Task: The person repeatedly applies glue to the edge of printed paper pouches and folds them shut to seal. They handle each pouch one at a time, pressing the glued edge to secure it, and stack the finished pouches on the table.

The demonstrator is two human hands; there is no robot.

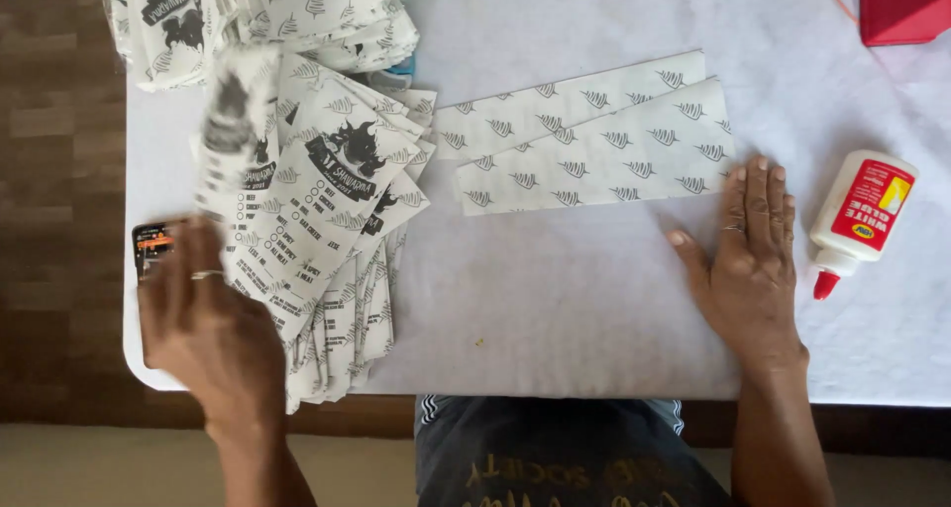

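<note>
Printed paper sleeve [236, 121] was pinched, blurred, by left hand [203, 319] | judged light, floppy, best gripped at edge | right hand [748, 259] lay open, flat on table [555, 299], just below folded sheets [594, 136]

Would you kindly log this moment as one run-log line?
left hand: on fanned stack of printed white paper sleeves | right hand: flat on white table by two flat leaf-patterned paper strips | white glue bottle: lying, untouched
</note>
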